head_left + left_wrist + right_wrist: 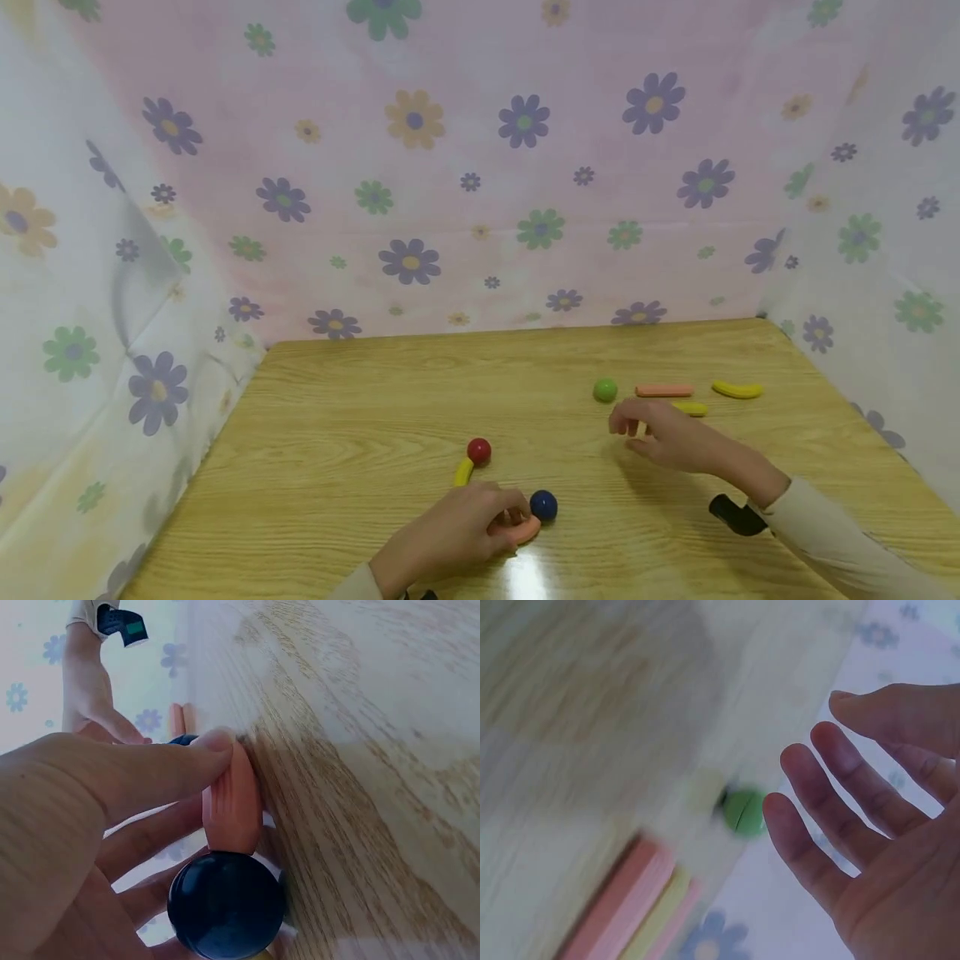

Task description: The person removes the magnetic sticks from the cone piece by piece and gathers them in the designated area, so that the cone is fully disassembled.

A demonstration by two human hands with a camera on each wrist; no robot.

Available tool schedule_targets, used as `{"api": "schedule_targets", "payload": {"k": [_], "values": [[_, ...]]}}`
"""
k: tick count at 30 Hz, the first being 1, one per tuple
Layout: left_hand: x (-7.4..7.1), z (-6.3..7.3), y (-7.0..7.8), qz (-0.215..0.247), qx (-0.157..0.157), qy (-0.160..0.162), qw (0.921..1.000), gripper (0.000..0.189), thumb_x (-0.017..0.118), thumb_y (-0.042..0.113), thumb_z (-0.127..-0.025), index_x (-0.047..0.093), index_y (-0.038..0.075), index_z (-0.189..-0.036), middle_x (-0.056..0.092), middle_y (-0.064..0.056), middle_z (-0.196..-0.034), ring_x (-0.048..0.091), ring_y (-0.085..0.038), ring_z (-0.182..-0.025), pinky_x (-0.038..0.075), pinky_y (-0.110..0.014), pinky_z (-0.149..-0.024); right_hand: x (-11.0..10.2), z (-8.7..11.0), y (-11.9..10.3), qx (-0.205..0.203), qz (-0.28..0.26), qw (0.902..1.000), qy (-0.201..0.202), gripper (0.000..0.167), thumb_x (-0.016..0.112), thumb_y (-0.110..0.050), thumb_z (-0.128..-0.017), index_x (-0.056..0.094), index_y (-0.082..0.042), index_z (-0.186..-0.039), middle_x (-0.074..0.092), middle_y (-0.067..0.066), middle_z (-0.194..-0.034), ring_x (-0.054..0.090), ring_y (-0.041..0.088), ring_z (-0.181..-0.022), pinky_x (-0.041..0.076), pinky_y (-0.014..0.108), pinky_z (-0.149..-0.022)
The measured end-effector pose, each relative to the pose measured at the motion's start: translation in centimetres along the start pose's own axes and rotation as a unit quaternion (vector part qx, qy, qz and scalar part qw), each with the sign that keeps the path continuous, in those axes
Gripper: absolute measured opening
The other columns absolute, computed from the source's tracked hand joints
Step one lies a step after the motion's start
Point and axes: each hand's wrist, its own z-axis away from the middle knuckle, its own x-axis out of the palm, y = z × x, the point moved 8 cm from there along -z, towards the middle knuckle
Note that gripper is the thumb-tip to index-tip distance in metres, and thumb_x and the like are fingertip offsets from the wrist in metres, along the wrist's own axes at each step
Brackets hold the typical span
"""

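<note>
- grip state?
- left hand (465,525) pinches the salmon, ridged, plastic-looking stick (527,531) just beside the glossy dark-blue ball (543,506); right hand (666,435) is spread, holding nothing.
- handling?
- probably light, stiff, slightly slippery; grasp mid-length.

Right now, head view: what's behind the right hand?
A yellow stick shows its right end; the right hand covers its left part. A pink stick lies beyond, in view. Anything else there is covered.
</note>
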Motion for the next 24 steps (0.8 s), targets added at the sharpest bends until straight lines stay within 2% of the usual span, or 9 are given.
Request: {"api": "schedule_targets", "payload": {"k": [4,6,8,11,16,19,24], "values": [[-0.2,0.0,0.1,-0.082,0.022,0.013,0.9963,0.013,0.068,0.030,-0.088,0.068,0.026,-0.101,0.058,0.016,-0.097,0.050,0.001,-0.088,0.043,-0.019,-0.075,3.0,-1.6,-2.0,0.011,-0.062,0.9968,-0.050,0.020,0.062,-0.002,-0.089,0.059,-0.011,-0.106,0.059,0.003,-0.097,0.055,0.012,-0.084,0.048,0.027,-0.067],[-0.3,0.2,0.0,-0.124,0.025,0.008,0.9919,0.014,0.070,0.032,-0.085,0.067,0.028,-0.099,0.057,0.015,-0.098,0.048,-0.001,-0.089,0.041,-0.022,-0.075,4.4,-2.3,-3.0,0.001,-0.081,0.9946,-0.064,0.022,0.064,-0.003,-0.089,0.059,-0.011,-0.108,0.059,0.003,-0.099,0.056,0.015,-0.084,0.049,0.027,-0.066],[-0.3,0.2,-0.2,-0.146,0.027,-0.005,0.9889,0.015,0.072,0.032,-0.084,0.065,0.030,-0.097,0.055,0.015,-0.097,0.046,-0.001,-0.086,0.039,-0.024,-0.073,5.8,-3.0,-3.9,-0.004,-0.096,0.9921,-0.080,0.025,0.066,-0.004,-0.087,0.058,-0.011,-0.110,0.058,0.002,-0.102,0.056,0.014,-0.085,0.049,0.027,-0.066],[-0.4,0.3,-0.3,-0.143,0.028,-0.018,0.9891,0.013,0.071,0.030,-0.084,0.064,0.029,-0.095,0.051,0.016,-0.088,0.043,0.000,-0.076,0.036,-0.021,-0.066,7.4,-3.6,-5.3,-0.024,-0.101,0.9902,-0.093,0.030,0.070,-0.006,-0.085,0.058,-0.015,-0.111,0.056,-0.002,-0.104,0.054,0.012,-0.086,0.049,0.026,-0.068],[-0.3,0.2,-0.3,-0.129,0.050,-0.010,0.9903,0.009,0.071,0.028,-0.085,0.064,0.025,-0.089,0.044,0.016,-0.074,0.037,0.001,-0.064,0.032,-0.015,-0.057,8.6,-4.1,-7.1,-0.055,-0.092,0.9907,-0.084,0.032,0.072,-0.002,-0.080,0.059,-0.017,-0.106,0.054,-0.006,-0.103,0.051,0.008,-0.084,0.047,0.024,-0.071],[-0.3,0.2,-0.3,-0.123,0.053,-0.011,0.9909,0.011,0.071,0.030,-0.085,0.063,0.024,-0.089,0.044,0.016,-0.074,0.038,0.002,-0.064,0.032,-0.014,-0.056,8.7,-4.3,-7.3,-0.050,-0.096,0.9911,-0.078,0.033,0.071,0.003,-0.078,0.060,-0.016,-0.103,0.055,-0.006,-0.102,0.051,0.007,-0.084,0.047,0.024,-0.070],[-0.1,0.3,-0.5,-0.101,0.030,-0.018,0.9943,0.016,0.073,0.033,-0.083,0.060,0.024,-0.084,0.045,0.016,-0.074,0.039,0.001,-0.065,0.034,-0.014,-0.056,9.0,-4.3,-7.0,-0.031,-0.125,0.9880,-0.084,0.032,0.071,0.004,-0.079,0.059,-0.014,-0.103,0.059,-0.004,-0.104,0.055,0.009,-0.089,0.050,0.023,-0.068]]}}
